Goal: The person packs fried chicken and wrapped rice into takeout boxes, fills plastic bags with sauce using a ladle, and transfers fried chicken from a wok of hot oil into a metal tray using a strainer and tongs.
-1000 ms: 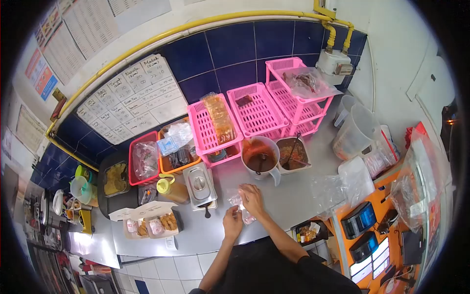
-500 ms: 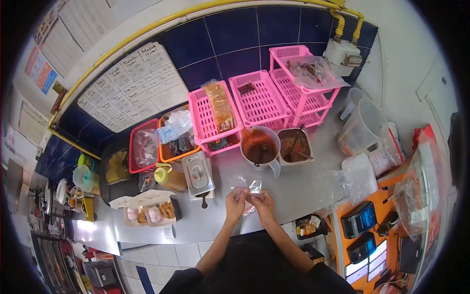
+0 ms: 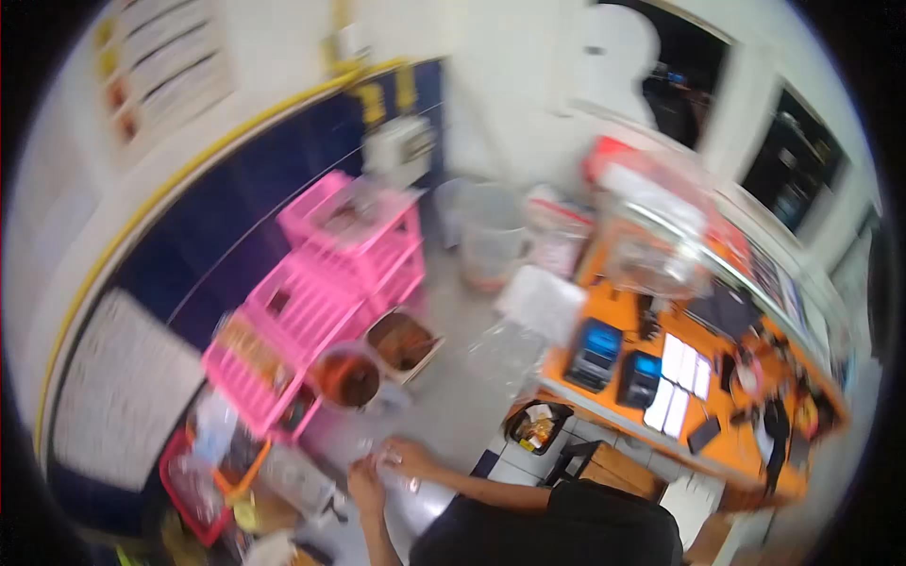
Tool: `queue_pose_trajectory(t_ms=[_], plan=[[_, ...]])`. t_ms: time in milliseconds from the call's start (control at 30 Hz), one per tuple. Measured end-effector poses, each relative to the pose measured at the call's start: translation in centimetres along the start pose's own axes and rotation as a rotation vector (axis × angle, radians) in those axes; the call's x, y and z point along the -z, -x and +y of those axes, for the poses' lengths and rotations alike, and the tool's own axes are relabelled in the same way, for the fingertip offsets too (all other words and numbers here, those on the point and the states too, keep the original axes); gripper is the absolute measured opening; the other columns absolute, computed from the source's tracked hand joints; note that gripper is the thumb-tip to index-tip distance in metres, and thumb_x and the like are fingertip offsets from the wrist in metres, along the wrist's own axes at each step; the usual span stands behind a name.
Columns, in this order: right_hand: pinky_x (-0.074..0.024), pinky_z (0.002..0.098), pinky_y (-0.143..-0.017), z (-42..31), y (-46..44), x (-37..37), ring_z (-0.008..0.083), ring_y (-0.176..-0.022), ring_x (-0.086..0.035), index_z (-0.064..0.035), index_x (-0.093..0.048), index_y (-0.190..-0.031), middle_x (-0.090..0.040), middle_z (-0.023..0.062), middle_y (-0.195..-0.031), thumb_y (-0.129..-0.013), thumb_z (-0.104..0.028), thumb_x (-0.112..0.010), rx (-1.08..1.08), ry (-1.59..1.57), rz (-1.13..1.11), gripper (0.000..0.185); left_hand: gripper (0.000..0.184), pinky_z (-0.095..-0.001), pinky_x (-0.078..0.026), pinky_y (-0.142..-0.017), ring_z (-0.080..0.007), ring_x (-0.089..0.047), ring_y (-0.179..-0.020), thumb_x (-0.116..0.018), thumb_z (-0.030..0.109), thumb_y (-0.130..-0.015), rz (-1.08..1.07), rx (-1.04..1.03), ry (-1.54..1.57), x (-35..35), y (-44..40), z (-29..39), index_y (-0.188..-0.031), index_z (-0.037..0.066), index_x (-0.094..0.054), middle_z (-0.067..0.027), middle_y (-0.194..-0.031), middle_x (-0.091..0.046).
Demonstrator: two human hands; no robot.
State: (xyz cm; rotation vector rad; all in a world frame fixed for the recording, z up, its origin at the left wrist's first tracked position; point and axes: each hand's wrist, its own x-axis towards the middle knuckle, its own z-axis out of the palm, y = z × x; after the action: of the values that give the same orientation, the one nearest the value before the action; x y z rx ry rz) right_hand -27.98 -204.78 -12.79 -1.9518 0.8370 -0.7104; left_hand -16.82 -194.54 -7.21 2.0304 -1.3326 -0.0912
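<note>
Over the steel counter [image 3: 429, 415], my left hand [image 3: 366, 483] and my right hand [image 3: 411, 459] are close together. Both have their fingers pinched on a small clear plastic bag [image 3: 387, 458], which is smeared by motion, so its contents cannot be made out. Just beyond them stands a jug of red-brown sauce [image 3: 351, 379], its handle towards the right. Touching or close beside it is a square metal pan [image 3: 408, 344] of dark chunky sauce.
Pink plastic baskets [image 3: 316, 302] line the tiled wall. A large clear measuring jug [image 3: 491, 236] stands at the back. To the right, an orange counter [image 3: 585, 316] holds card terminals [image 3: 595, 351] and lit screens. A black bin [image 3: 538, 426] sits below, and a red basket [image 3: 193, 486] is at lower left.
My view has swung right, bringing the orange counter and windows in, while the hands and baskets shift left in the picture. Both hands still hold the plastic bag.
</note>
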Motion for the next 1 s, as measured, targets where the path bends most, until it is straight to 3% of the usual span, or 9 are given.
queue_pose_trajectory(t_ms=[33,200,267,333,367,433,567,800,1000], plan=[[-0.0512,0.0427,-0.079,-2.3,-0.6,1.5,0.0297,-0.086,-0.065,-0.0069,-0.059,-0.111,-0.068,0.0130,-0.090,-0.080,-0.017,-0.069,-0.270,-0.202,-0.210,0.033,0.020,-0.0427,-0.048,-0.082,-0.0361,-0.062,-0.094,-0.056,0.007,-0.086,-0.006,0.065,0.029,0.6,-0.4,1.5,-0.100,0.000,-0.069,-0.0191,-0.094,-0.066],[-0.0479,0.0419,-0.088,-1.9,-0.6,0.9,0.0331,-0.099,-0.061,-0.0080,-0.060,-0.112,-0.068,0.0130,-0.090,-0.081,-0.017,-0.064,-0.250,0.120,-0.213,0.033,0.024,-0.0442,-0.048,-0.084,-0.0401,-0.060,-0.093,-0.059,0.005,-0.085,0.105,0.046,-0.067,2.4,-0.4,2.2,-0.105,-0.005,-0.066,-0.0214,-0.096,-0.062],[-0.0470,0.0411,-0.090,-3.1,-0.5,1.1,0.0344,-0.101,-0.060,-0.0064,-0.060,-0.111,-0.067,0.0125,-0.089,-0.080,-0.017,-0.064,-0.165,0.268,-0.206,0.033,0.020,-0.0422,-0.053,-0.075,-0.0336,-0.065,-0.081,-0.061,0.006,-0.086,-0.075,0.107,-0.148,4.8,-0.9,2.8,-0.101,-0.007,-0.065,-0.0194,-0.089,-0.065],[-0.0483,0.0352,-0.085,-5.3,-0.3,1.2,0.0271,-0.094,-0.061,-0.0036,-0.061,-0.109,-0.066,0.0092,-0.082,-0.086,-0.015,-0.060,0.203,0.238,0.370,0.026,0.025,-0.0423,-0.051,-0.073,-0.0341,-0.063,-0.079,-0.066,0.009,-0.082,-0.085,0.132,0.057,6.5,-0.8,3.6,-0.103,-0.003,-0.062,-0.0177,-0.083,-0.064],[-0.0483,0.0352,-0.085,-6.1,-0.1,1.5,0.0271,-0.094,-0.061,-0.0036,-0.061,-0.109,-0.066,0.0092,-0.082,-0.086,-0.015,-0.060,0.218,0.243,0.373,0.026,0.032,-0.0423,-0.048,-0.071,-0.0346,-0.062,-0.076,-0.071,0.012,-0.077,-0.102,0.163,0.260,7.3,-0.7,4.4,-0.105,0.001,-0.060,-0.0159,-0.076,-0.063],[-0.0483,0.0309,-0.081,-7.6,1.6,2.6,0.0177,-0.085,-0.059,-0.0020,-0.060,-0.108,-0.063,0.0040,-0.079,-0.092,-0.015,-0.058,-0.167,-0.759,-0.086,0.021,0.037,-0.0413,-0.048,-0.068,-0.0327,-0.062,-0.073,-0.074,0.012,-0.073,-0.153,0.176,0.179,9.1,-0.5,6.7,-0.104,0.003,-0.056,-0.0150,-0.075,-0.064],[-0.0481,0.0257,-0.076,-11.1,4.8,6.9,0.0114,-0.077,-0.056,-0.0015,-0.060,-0.107,-0.062,0.0000,-0.083,-0.094,-0.015,-0.059,-0.127,-0.232,-0.377,0.018,0.047,-0.0364,-0.049,-0.062,-0.0255,-0.063,-0.068,-0.077,0.010,-0.071,-0.357,-0.019,0.179,8.7,0.2,6.2,-0.105,0.005,-0.045,-0.0129,-0.074,-0.064],[-0.0536,0.0279,-0.082,-9.5,7.5,8.5,0.0134,-0.085,-0.065,-0.0014,-0.059,-0.105,-0.066,0.0049,-0.093,-0.094,-0.013,-0.060,-0.398,-0.953,-0.369,0.016,0.036,-0.0327,-0.050,-0.063,-0.0205,-0.063,-0.074,-0.071,0.006,-0.076,-0.261,0.362,0.756,7.0,1.5,7.1,-0.104,0.004,-0.047,-0.0100,-0.073,-0.062],[-0.0544,0.0290,-0.079,-5.6,6.6,11.9,0.0149,-0.086,-0.065,-0.0002,-0.062,-0.099,-0.067,0.0080,-0.097,-0.094,-0.013,-0.060,-0.371,-0.896,-0.285,0.014,0.017,-0.0334,-0.050,-0.058,-0.0189,-0.062,-0.069,-0.068,0.005,-0.080,0.251,-0.387,-0.173,8.0,-0.7,17.2,-0.093,0.003,-0.057,-0.0097,-0.074,-0.060]])
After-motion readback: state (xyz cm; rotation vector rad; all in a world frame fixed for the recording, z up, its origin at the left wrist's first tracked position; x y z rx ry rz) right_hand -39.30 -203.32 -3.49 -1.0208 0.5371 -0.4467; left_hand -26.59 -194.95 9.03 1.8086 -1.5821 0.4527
